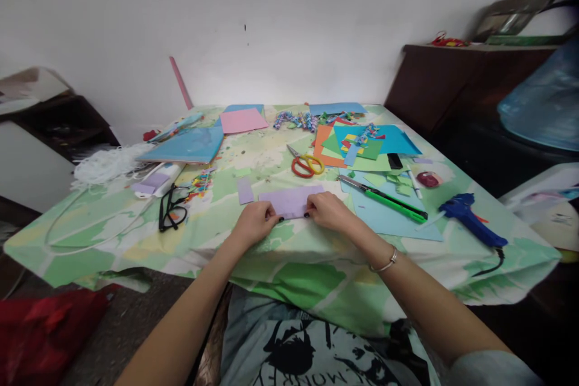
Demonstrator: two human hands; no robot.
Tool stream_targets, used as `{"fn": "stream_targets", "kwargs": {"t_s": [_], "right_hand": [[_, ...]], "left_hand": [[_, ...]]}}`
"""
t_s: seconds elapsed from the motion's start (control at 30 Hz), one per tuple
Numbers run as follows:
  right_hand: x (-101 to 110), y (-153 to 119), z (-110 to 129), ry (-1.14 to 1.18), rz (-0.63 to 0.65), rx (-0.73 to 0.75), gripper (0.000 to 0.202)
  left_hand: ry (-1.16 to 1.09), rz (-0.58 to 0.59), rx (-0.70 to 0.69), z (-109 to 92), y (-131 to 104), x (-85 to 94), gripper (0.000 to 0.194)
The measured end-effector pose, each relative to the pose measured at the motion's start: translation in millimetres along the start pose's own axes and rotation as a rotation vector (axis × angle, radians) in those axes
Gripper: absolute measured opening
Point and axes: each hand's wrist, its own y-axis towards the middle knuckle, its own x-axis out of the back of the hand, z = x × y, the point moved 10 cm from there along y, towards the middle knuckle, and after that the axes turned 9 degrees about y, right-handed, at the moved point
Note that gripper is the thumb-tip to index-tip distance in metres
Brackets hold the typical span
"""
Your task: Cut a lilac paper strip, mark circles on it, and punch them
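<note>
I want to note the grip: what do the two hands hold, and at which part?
Both hold the lilac paper strip lying on the table: left hand at its left near corner, right hand at its right end.

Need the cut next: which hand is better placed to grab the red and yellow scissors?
Probably the right hand: the red and yellow scissors lie just beyond it. The left hand, further off, can keep pinning the lilac paper rectangle.

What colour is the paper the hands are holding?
Light purple: the paper is pinched between the left hand and right hand, seen in the head view.
</note>
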Motion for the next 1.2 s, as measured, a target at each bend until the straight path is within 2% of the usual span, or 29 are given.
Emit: {"fn": "stream_targets", "kwargs": {"t_s": [0.2, 0.4, 0.53, 0.77, 0.87, 1.03, 1.2], "right_hand": [[1, 4, -16, 0.015, 0.039, -0.106, 0.027], [-3, 11, -22, 0.030, 0.064, -0.147, 0.034], [3, 13, -28, 0.046, 0.034, -0.158, 0.042], [13, -1, -29, 0.157, 0.068, -0.062, 0.018], [13, -2, -31, 0.150, 0.072, -0.095, 0.015], [15, 7, -40, 0.052, 0.091, -0.265, 0.035], [19, 11, -43, -0.006, 0.152, -0.325, 0.048]], "left_hand": [[0.012, 0.149, 0.090, 5, -1, 0.9, 0.023], [0.109, 0.296, 0.217, 25, 1, -9.4, 0.032], [0.161, 0.378, 0.238, 34, 2, -12.3, 0.032], [0.182, 0.409, 0.227, 39, -3, -13.7, 0.032], [0.176, 0.411, 0.229, 41, -4, -15.1, 0.032], [0.156, 0.440, 0.212, 41, -5, -15.6, 0.031], [0.156, 0.459, 0.211, 41, -4, -15.5, 0.031]]}}
